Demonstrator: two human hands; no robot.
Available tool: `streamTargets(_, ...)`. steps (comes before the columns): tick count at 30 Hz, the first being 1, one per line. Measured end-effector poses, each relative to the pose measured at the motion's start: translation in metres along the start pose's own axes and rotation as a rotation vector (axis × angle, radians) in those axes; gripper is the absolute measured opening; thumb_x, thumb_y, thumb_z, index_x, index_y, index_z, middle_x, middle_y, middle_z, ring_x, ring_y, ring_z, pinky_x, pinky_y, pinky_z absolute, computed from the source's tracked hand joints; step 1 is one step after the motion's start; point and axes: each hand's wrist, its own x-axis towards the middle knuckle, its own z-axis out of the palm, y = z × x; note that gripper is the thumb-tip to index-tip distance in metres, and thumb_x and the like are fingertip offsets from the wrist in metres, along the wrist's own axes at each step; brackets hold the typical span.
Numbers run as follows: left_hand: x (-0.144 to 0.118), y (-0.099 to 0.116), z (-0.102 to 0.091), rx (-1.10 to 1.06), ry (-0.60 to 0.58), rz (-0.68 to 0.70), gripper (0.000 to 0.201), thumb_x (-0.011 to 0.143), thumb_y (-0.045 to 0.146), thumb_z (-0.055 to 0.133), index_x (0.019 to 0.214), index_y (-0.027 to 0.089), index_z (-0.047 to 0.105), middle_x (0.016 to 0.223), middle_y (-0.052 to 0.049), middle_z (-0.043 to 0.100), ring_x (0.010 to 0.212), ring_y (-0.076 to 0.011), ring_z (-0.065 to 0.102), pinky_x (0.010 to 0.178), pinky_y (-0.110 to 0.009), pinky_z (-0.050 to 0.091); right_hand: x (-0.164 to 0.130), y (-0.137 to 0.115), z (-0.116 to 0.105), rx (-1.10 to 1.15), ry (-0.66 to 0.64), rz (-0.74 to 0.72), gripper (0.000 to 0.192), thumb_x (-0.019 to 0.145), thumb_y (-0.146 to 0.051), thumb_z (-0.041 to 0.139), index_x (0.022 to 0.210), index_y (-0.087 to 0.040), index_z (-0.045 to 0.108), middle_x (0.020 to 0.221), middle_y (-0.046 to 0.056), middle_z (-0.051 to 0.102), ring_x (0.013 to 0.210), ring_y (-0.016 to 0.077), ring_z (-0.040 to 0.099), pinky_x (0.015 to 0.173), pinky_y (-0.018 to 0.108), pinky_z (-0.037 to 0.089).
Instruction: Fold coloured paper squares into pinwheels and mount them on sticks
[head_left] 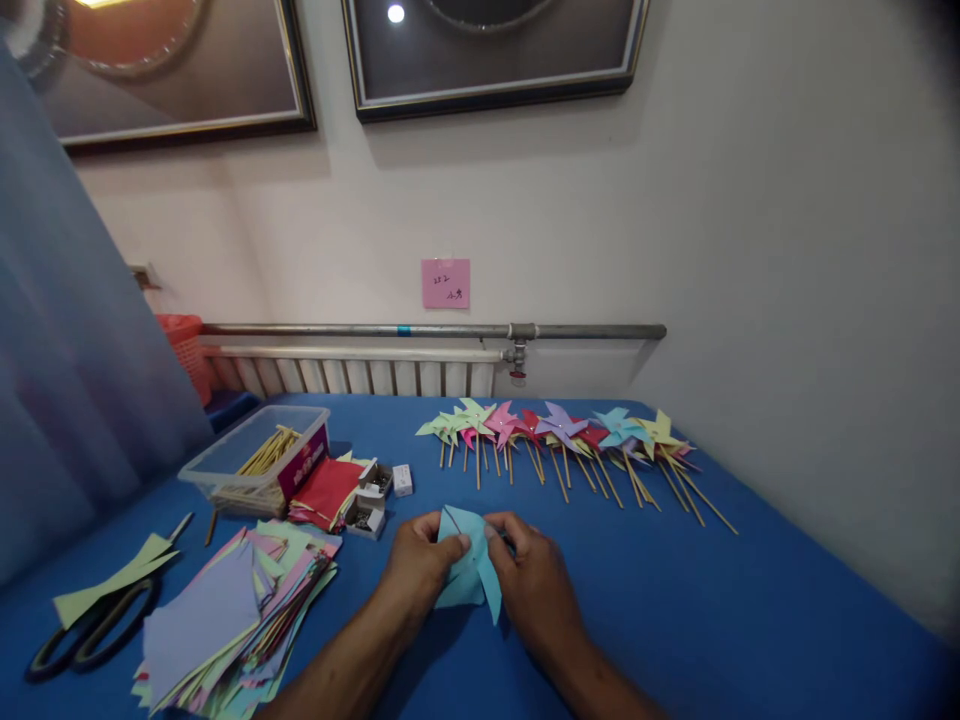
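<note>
A light blue paper pinwheel piece (pixel 466 575), cut and partly folded, is held up between both hands above the blue table. My left hand (pixel 424 565) grips its left side, with the thumb pressed on the paper near the middle. On the other side, my right hand (pixel 529 570) pinches the right edge between thumb and fingers; a pointed flap hangs down beside it. No stick shows on this piece. Beyond the hands, a row of finished paper pinwheels (pixel 562 427) in several colours lies with wooden sticks toward me.
At left lie a stack of coloured paper (pixel 202 620), black-handled scissors (pixel 112 620) under a pale green strip, and red paper (pixel 328 492). Behind them stand a clear plastic box (pixel 255 480) of wooden sticks, open boxes of pins (pixel 365 517) and a small white box (pixel 403 480).
</note>
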Motion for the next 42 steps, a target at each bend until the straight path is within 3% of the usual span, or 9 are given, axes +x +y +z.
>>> streamTargets(3,0.000,-0.001,-0.002,-0.001,-0.002,0.007,0.037,0.057,0.040,0.094,0.075,0.012,0.078,0.060,-0.001,0.069,0.049,-0.0119,0.054,0.054,-0.025,0.044,0.001,0.004,0.000,-0.053,0.024,0.004,0.027,0.099,-0.039,0.053,0.100,-0.025,0.076,0.092,0.008,0.082,0.094,0.0296,0.074,0.081,0.037,0.051)
streamTargets(10,-0.001,0.003,-0.002,0.023,0.002,-0.011,0.037,0.058,0.041,0.092,0.077,0.012,0.079,0.063,-0.002,0.071,0.051,-0.0135,0.056,0.055,-0.026,0.045,0.000,0.002,-0.001,-0.062,0.103,-0.026,0.018,0.097,-0.040,0.059,0.086,-0.027,0.066,0.082,0.005,0.077,0.086,0.0274,0.072,0.076,0.034,0.049)
streamTargets(17,-0.002,0.014,-0.004,-0.011,0.023,-0.048,0.040,0.055,0.038,0.091,0.083,0.012,0.081,0.065,-0.004,0.074,0.054,-0.0154,0.059,0.058,-0.027,0.047,0.004,-0.007,-0.013,0.196,-0.142,-0.100,0.044,0.107,-0.050,0.044,0.093,-0.023,0.075,0.094,0.006,0.080,0.092,0.0243,0.073,0.087,0.035,0.053)
streamTargets(21,-0.001,0.016,-0.004,-0.049,0.027,-0.066,0.040,0.052,0.037,0.091,0.081,0.013,0.080,0.064,-0.004,0.073,0.055,-0.0162,0.060,0.059,-0.028,0.048,0.005,-0.001,-0.010,0.322,-0.179,-0.020,0.032,0.100,-0.049,0.058,0.096,-0.022,0.075,0.094,0.004,0.080,0.089,0.0241,0.074,0.080,0.033,0.055)
streamTargets(25,0.000,0.015,-0.003,-0.017,0.044,-0.047,0.037,0.051,0.036,0.091,0.076,0.012,0.078,0.060,-0.001,0.068,0.050,-0.0124,0.053,0.053,-0.026,0.043,0.002,-0.001,-0.004,0.257,-0.167,0.027,0.019,0.092,-0.041,0.066,0.095,-0.023,0.072,0.091,0.002,0.079,0.086,0.0235,0.073,0.078,0.033,0.055)
streamTargets(32,-0.004,0.015,-0.002,-0.001,0.011,-0.030,0.037,0.055,0.039,0.091,0.076,0.012,0.078,0.059,0.000,0.066,0.050,-0.0117,0.052,0.055,-0.025,0.042,-0.001,0.000,0.000,0.112,-0.084,-0.004,0.017,0.090,-0.038,0.065,0.099,-0.025,0.071,0.098,0.006,0.079,0.097,0.0272,0.073,0.087,0.037,0.055)
streamTargets(38,-0.004,0.014,-0.002,0.016,0.006,-0.003,0.036,0.059,0.040,0.091,0.079,0.013,0.078,0.060,0.000,0.067,0.052,-0.0132,0.055,0.055,-0.026,0.043,-0.002,0.000,-0.002,0.164,-0.114,-0.037,0.023,0.097,-0.044,0.057,0.098,-0.025,0.069,0.092,0.004,0.077,0.088,0.0246,0.071,0.078,0.034,0.053)
streamTargets(42,-0.005,0.017,0.000,0.049,0.009,0.027,0.035,0.056,0.040,0.091,0.075,0.013,0.077,0.059,0.000,0.066,0.052,-0.0121,0.052,0.054,-0.025,0.042,0.000,0.000,0.000,0.224,-0.103,-0.007,0.017,0.094,-0.040,0.060,0.092,-0.025,0.067,0.085,0.001,0.074,0.082,0.0221,0.069,0.076,0.032,0.053)
